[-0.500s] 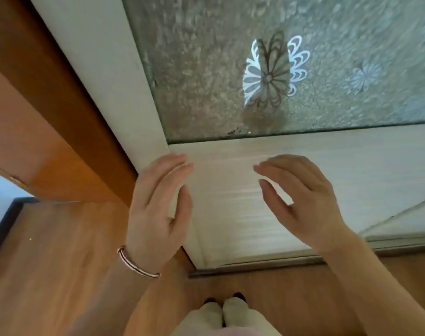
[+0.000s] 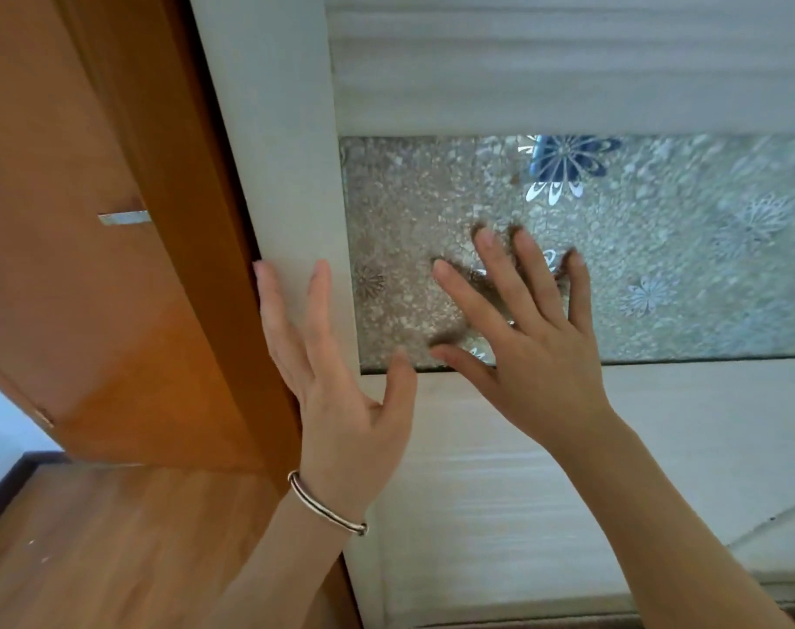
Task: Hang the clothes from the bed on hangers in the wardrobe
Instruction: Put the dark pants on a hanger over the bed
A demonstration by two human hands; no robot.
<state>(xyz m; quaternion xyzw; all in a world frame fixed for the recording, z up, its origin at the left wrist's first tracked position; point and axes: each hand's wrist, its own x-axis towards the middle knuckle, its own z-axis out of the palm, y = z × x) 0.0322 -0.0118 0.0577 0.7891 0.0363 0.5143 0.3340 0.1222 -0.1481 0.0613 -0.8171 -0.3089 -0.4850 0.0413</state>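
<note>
Frosted glass (image 2: 658, 265) now under right hand (image 2: 536, 347) — up off white board (image 2: 658, 447), left hand (image 2: 336, 392) higher on stile (image 2: 286, 174), grips splayed

Two hands, left hand (image 2: 341, 401) and right hand (image 2: 540, 360), one bracelet (image 2: 324, 508), one glass panel (image 2: 685, 247).

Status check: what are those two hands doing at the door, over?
Left hand open, flat on the door's white frame. Right hand open, fingers spread on frosted glass panel. No clothes or hangers in view.
</note>
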